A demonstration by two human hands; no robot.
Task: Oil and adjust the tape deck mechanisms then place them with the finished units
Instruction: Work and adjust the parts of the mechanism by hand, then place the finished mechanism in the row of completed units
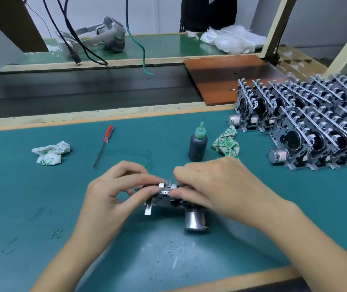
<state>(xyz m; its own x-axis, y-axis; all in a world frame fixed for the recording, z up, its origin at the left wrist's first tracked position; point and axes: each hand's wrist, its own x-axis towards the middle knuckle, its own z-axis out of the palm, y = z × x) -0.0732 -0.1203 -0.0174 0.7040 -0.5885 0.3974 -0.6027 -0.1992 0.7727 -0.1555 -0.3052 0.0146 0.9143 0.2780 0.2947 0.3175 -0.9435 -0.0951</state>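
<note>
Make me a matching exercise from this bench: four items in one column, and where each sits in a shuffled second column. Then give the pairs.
Items:
1. red-handled screwdriver
2. oil bottle
3. tape deck mechanism
4. finished units

Places:
A. stacked in rows at the right end of the mat
B. gripped by the left hand and right hand
C. lying flat between a crumpled tissue and the bottle
D. standing upright beside a green-printed tissue, behind the hands

Pairs: 1-C, 2-D, 3-B, 4-A
</note>
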